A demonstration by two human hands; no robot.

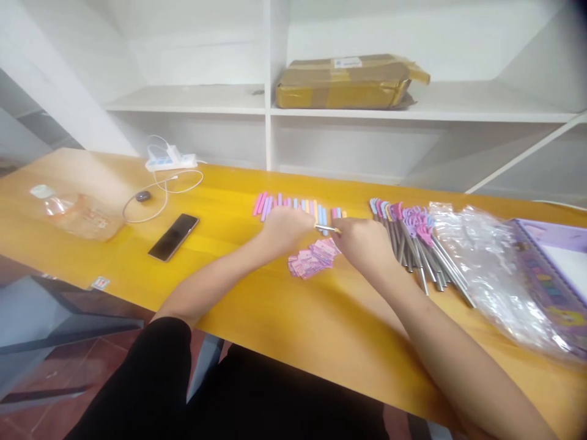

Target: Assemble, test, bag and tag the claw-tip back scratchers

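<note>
My left hand [290, 230] and my right hand [367, 239] are both closed, one at each end of a thin metal rod [324, 228]. The rod bridges the short gap between them over the table; its ends are hidden in my fingers. Behind my hands lies a row of short pastel sticks [262, 203] in pink, purple, blue and yellow, partly covered by my left hand. Below the gap is a loose pile of small pink printed cards [312, 259]. Right of my right hand lie several metal rods [433, 260] with pastel plastic heads [415, 221].
Clear plastic bags [486, 263] and a purple box [541, 275] lie at the right. To the left are a phone [174, 237], a bottle [73, 214], a white cable [161, 211] and a power strip [172, 162]. A taped parcel [343, 82] sits on the shelf behind.
</note>
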